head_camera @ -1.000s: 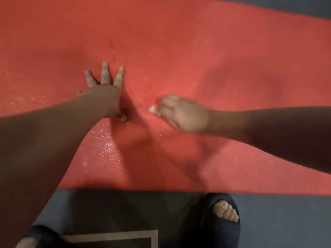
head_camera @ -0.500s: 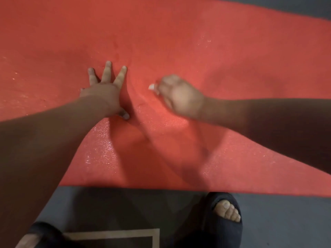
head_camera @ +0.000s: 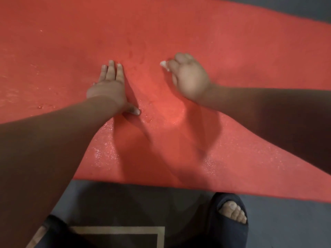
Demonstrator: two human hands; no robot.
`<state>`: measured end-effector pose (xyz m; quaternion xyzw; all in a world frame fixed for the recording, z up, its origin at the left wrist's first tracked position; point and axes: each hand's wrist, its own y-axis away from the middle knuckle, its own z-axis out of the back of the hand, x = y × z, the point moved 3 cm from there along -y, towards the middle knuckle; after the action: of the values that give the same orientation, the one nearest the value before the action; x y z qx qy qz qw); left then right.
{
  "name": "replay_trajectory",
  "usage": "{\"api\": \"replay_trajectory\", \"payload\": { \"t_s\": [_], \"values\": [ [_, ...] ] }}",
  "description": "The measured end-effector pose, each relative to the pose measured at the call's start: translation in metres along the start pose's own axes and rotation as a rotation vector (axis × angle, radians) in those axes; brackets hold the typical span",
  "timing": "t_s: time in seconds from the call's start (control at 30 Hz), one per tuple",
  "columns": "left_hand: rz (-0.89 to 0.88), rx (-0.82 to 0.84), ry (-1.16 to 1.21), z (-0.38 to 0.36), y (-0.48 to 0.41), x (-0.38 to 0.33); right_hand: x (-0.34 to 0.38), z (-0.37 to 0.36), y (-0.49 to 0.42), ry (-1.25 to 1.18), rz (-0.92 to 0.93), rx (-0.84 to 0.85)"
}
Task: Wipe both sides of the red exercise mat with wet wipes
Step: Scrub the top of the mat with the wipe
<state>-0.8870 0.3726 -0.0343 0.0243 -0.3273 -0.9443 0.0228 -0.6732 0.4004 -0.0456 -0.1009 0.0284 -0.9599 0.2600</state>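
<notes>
Head cam looks straight down at the red exercise mat (head_camera: 179,24), which is spread flat on a grey floor (head_camera: 286,221) and fills most of the view. We see its near edge running just in front of the feet, and its far edge shows in the top right corner.

Left hand (head_camera: 107,88) lies flat on the mat, palm down, with fingers straight and close together and the thumb stuck out to the side. It holds nothing.

Right hand (head_camera: 189,77) is on the mat to the right, apart from the left, with fingers curled round a white wet wipe (head_camera: 163,64). Only a small bit of the wipe pokes out at the left of the fist. The hand is slightly blurred, so we cannot tell how much of the wipe touches the mat.

Mat surface glistens with wet patches (head_camera: 103,151) beside the left forearm, and more below the right forearm.

Right foot in a dark open-toe slipper (head_camera: 223,237) stands on the floor just short of the mat edge. Left slipper (head_camera: 53,228) is mostly hidden by the left arm. A tan rectangular outline (head_camera: 116,230) marks the floor between the feet.
</notes>
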Motion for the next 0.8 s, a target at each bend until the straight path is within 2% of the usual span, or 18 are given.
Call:
{"api": "replay_trajectory", "payload": {
  "t_s": [0.13, 0.23, 0.27, 0.33, 0.43, 0.5, 0.57, 0.67, 0.73, 0.8],
  "values": [
    [-0.003, -0.011, -0.003, 0.000, 0.000, 0.002, 0.060, -0.003, 0.045, -0.102, 0.461, 0.158],
    [-0.022, -0.017, -0.008, -0.001, -0.002, 0.004, 0.054, 0.006, 0.041, -0.011, 0.691, 0.217],
    [-0.029, -0.018, -0.014, -0.002, -0.003, 0.005, 0.045, 0.006, 0.032, 0.046, 0.711, 0.220],
    [-0.051, -0.014, -0.030, 0.000, -0.004, 0.006, 0.018, 0.007, 0.006, 0.130, 0.595, 0.128],
    [-0.091, -0.025, -0.073, 0.004, -0.005, 0.010, -0.014, 0.011, -0.026, 0.185, 0.153, 0.040],
    [-0.098, -0.054, -0.123, 0.006, -0.004, 0.013, -0.012, 0.007, -0.028, 0.138, 0.009, 0.042],
    [-0.106, -0.077, -0.147, 0.003, -0.004, 0.016, 0.011, -0.001, -0.017, 0.045, 0.105, 0.074],
    [-0.109, -0.092, -0.125, -0.003, -0.005, 0.017, 0.049, -0.009, 0.018, -0.052, 0.433, 0.176],
    [-0.118, -0.083, -0.094, -0.007, -0.008, 0.019, 0.053, -0.002, 0.023, -0.031, 0.617, 0.178],
    [-0.137, -0.077, -0.034, -0.011, -0.010, 0.023, 0.037, 0.000, 0.009, 0.063, 0.656, 0.145]
  ]
}}
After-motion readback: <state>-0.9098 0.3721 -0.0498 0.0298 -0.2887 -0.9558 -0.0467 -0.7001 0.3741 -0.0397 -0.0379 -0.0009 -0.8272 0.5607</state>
